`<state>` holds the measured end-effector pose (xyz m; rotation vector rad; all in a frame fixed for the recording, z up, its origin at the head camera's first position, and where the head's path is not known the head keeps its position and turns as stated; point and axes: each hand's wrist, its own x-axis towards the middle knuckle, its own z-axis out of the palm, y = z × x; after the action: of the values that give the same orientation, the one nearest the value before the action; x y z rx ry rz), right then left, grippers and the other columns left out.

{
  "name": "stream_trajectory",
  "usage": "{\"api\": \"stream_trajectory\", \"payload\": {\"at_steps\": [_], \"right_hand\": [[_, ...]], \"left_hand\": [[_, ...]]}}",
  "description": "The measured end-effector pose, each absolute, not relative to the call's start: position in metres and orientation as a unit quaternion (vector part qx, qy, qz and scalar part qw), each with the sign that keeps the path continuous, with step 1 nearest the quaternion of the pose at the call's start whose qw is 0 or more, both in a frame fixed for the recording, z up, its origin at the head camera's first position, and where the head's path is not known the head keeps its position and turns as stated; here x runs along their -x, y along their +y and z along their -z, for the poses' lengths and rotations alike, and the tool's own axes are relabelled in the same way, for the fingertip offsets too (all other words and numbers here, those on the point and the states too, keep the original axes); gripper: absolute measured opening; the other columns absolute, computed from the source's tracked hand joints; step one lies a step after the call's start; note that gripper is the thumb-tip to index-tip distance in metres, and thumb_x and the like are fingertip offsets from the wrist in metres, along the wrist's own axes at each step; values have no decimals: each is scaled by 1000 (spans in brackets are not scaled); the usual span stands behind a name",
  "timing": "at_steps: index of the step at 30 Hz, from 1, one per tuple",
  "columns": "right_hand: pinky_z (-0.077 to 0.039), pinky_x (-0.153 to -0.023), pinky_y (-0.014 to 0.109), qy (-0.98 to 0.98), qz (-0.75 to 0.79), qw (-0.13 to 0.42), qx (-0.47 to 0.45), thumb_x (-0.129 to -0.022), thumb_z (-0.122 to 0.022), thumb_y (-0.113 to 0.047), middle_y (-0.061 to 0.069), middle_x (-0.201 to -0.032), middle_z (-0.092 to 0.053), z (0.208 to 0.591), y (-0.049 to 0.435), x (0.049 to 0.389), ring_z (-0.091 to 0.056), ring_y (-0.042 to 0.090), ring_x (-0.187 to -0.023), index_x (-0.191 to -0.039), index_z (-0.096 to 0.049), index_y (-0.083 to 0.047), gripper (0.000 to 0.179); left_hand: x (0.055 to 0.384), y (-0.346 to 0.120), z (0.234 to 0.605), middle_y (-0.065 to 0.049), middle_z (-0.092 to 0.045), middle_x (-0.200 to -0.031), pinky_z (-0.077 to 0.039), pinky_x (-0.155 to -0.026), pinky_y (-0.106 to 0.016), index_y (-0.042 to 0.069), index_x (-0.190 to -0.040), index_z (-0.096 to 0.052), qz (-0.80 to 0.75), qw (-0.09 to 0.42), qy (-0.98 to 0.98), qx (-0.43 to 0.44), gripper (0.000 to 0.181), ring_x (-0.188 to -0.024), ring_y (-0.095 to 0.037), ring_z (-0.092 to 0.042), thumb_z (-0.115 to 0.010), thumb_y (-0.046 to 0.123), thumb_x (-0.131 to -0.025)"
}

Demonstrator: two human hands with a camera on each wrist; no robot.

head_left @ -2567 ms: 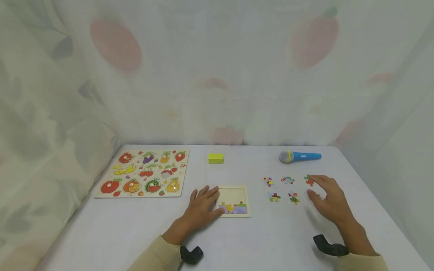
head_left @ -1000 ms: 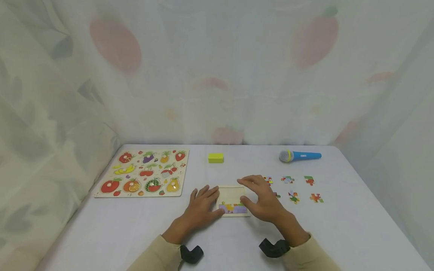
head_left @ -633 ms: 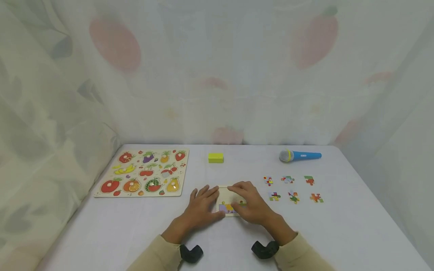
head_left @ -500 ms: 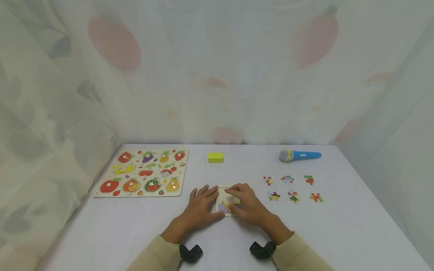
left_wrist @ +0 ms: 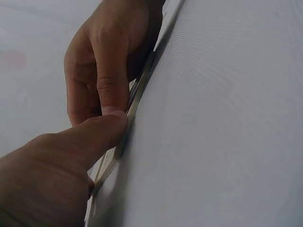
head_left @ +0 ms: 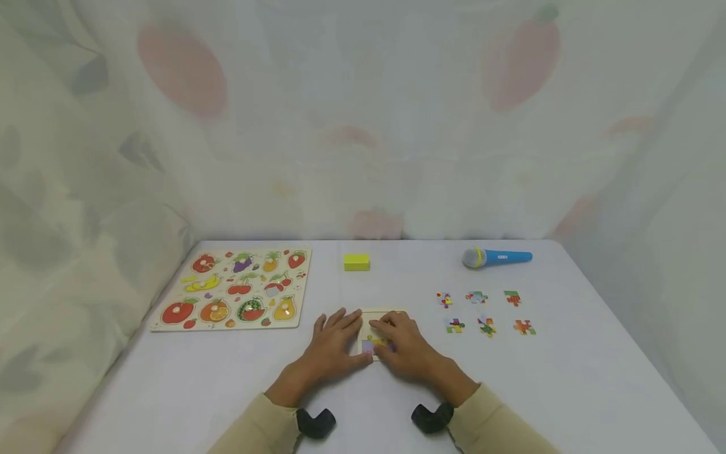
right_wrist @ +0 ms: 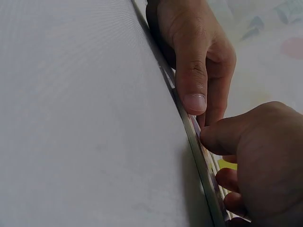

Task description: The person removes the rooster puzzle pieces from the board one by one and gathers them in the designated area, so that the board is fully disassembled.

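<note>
A small wooden puzzle tray (head_left: 365, 327) lies mid-table in the head view. Jigsaw pieces fill its near row; a purple piece (head_left: 367, 346) shows at the left, with a yellow piece (head_left: 375, 340) beside it. My left hand (head_left: 331, 350) rests along the tray's left edge, fingers spread, thumb at the near corner. Over the tray reaches my right hand (head_left: 405, 348), fingers bent, index on the bare board and thumb down by the near row. A gap shows between that thumb and index. Its palm hides the tray's right side. Both wrist views show the thumbs close together at the tray's edge.
Several loose jigsaw pieces (head_left: 486, 325) lie in two rows to the right. Behind them is a blue toy microphone (head_left: 499, 257). A yellow block (head_left: 357, 262) sits at the back middle. At the left lies a fruit knob-puzzle board (head_left: 238, 290). Curtains stand behind the table.
My right hand has come left from the loose pieces to the tray, and has slid a little further left since half a second ago. The left hand keeps its place. The head view has shifted slightly.
</note>
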<state>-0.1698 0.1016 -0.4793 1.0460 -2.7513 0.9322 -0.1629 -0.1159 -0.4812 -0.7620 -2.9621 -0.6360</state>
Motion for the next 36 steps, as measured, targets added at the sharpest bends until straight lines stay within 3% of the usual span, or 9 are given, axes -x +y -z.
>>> {"api": "stream_trajectory", "payload": {"at_steps": [11,21,36], "right_hand": [[-34,-82,40,-900,-258,35,-349,-90,-63,-18,-1,-113,-47,477,97,169,-39,17,-101,-124,-65,-13,35],[-33,-82,38,-907,-258,6,-332,-89,-61,-19,-4,-113,-47,478,96,171,-38,15,-101,-120,-67,-19,31],[-33,-79,39,-897,-297,37,-327,-86,-60,-5,-4,-104,-50,479,94,170,-40,14,-93,-113,-68,-15,30]], "left_hand": [[164,-116,481,0,-37,-151,-12,-106,-63,9,-143,-48,200,9,-948,246,80,-140,-31,-26,-61,61,-84],[164,-116,481,0,-37,-151,-11,-106,-63,9,-144,-47,208,6,-947,246,80,-140,-31,-26,-62,60,-84],[164,-116,480,0,-38,-151,-10,-107,-61,9,-143,-48,214,4,-947,240,80,-140,-31,-25,-66,58,-83]]}}
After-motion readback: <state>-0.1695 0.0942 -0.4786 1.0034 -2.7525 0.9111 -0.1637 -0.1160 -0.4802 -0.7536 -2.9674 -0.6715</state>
